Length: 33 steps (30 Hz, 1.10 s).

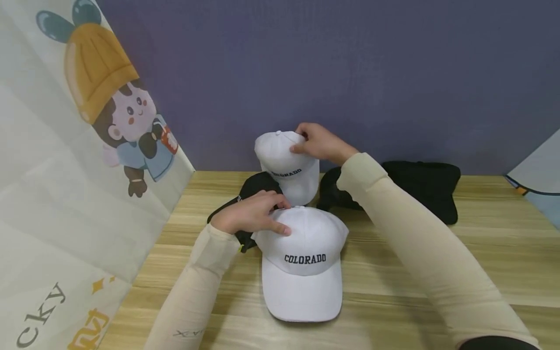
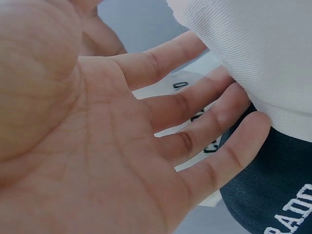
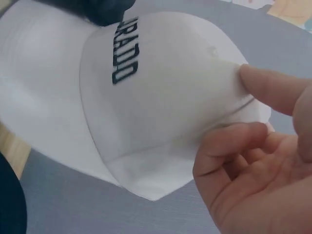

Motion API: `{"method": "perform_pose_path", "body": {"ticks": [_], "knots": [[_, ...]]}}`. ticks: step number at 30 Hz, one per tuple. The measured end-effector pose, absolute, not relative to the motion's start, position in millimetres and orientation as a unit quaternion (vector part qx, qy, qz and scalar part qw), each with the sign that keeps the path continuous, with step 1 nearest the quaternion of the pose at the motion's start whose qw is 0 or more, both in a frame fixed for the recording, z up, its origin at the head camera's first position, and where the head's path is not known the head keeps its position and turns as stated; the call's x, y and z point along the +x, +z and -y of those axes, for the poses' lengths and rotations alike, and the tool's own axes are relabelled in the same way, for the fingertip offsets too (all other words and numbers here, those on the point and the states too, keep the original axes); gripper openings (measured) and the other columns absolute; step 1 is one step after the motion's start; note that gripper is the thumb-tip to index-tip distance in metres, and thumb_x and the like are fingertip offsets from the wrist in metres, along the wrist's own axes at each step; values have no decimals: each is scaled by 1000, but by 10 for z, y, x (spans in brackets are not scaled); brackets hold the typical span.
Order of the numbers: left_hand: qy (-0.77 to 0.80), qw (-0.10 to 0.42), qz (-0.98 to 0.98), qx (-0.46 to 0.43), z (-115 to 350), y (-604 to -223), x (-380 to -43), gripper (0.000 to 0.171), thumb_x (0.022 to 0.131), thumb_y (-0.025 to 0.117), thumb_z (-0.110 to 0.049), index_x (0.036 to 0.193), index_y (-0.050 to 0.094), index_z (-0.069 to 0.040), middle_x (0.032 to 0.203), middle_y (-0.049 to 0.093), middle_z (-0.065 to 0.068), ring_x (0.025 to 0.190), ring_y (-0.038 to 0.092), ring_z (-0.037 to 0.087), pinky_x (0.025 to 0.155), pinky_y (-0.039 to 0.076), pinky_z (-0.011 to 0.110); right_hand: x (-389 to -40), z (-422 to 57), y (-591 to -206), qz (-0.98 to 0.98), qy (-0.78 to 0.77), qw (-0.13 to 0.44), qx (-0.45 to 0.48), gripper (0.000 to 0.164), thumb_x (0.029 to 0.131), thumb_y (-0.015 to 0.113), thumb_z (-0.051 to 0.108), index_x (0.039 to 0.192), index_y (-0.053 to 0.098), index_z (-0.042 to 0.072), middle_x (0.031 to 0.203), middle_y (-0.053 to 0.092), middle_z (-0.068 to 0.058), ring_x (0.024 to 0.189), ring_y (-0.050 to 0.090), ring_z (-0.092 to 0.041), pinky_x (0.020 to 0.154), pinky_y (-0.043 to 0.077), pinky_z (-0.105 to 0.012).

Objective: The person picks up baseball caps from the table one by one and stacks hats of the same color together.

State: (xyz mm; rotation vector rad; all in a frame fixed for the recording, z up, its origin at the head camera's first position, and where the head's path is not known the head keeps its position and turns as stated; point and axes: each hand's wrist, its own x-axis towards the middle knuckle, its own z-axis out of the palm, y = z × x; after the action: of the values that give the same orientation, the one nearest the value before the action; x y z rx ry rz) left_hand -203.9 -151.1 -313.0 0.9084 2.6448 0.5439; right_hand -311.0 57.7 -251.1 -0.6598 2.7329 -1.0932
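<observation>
Nearest the viewer is a white baseball cap (image 1: pixel 302 296) reading COLORADO, its brim toward me. My left hand (image 1: pixel 255 214) holds its crown at the upper left, thumb on the front panel and fingers behind; in the left wrist view the fingers (image 2: pixel 175 105) look fairly straight at its edge. Behind it a second white COLORADO cap (image 1: pixel 280 146) stands tipped up, brim downward. My right hand (image 1: pixel 321 143) pinches its crown near the top; the right wrist view shows thumb and curled fingers (image 3: pixel 222 144) on the white fabric. A black cap (image 1: pixel 258 182) sits left, partly behind the white ones.
More black headwear (image 1: pixel 428 189) lies at the back right, partly hidden by my right sleeve (image 1: pixel 420 248). A purple-grey wall (image 1: pixel 350 73) rises behind the wood-grain table (image 1: pixel 385 306). On the left a white printed sheet (image 1: pixel 52 204) borders the table.
</observation>
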Motion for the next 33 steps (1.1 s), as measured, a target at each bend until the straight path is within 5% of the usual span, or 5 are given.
{"method": "perform_pose_path", "body": {"ticks": [20,33], "knots": [[195,146,-918,312,1537,-3149,-1959,58,72,66,-57,118,54,-24,111,48,-10,106,42,17,81,36,27,-2580,-861,-2193,-877,-418,-70,-229,37,83,64,36,107,45,14,105,47,-3,88,48,-20,71,41,-32],[194,144,-919,311,1532,-3157,-1959,56,73,66,-56,118,53,-26,112,47,-12,107,42,16,82,35,26,-2246,-1121,-2013,-837,-492,-91,-223,44,83,62,40,109,41,12,108,49,-6,74,48,-28,63,40,-37]]}}
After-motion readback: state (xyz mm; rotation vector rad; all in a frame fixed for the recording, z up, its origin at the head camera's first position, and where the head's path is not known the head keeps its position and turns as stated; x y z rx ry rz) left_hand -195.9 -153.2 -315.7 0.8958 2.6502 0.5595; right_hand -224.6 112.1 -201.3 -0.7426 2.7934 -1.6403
